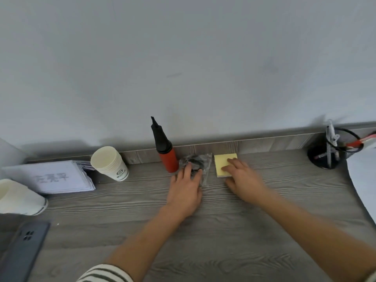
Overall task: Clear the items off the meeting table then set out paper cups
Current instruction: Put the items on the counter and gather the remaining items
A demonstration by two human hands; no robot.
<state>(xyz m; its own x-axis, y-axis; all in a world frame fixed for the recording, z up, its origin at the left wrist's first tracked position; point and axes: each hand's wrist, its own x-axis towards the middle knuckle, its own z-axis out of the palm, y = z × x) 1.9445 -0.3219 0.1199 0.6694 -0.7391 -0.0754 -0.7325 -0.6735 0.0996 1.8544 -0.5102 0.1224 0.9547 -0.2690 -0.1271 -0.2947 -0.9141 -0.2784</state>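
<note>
I see my left hand (186, 189) lying flat, fingers relaxed, on a crinkled clear plastic packet (200, 159). My right hand (243, 180) rests straight fingers on a square yellow sticky-note pad (222, 158). A stack of white paper cups (108, 162) stands well left of the left hand on the grey wood-grain table (223, 231).

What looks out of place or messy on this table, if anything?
Nothing is spilled or broken. The paper stack at the left has its sheets fanned unevenly along its right edge. The red and black pump and the cup stack seem to lean left, though that may be the wide lens.
</note>
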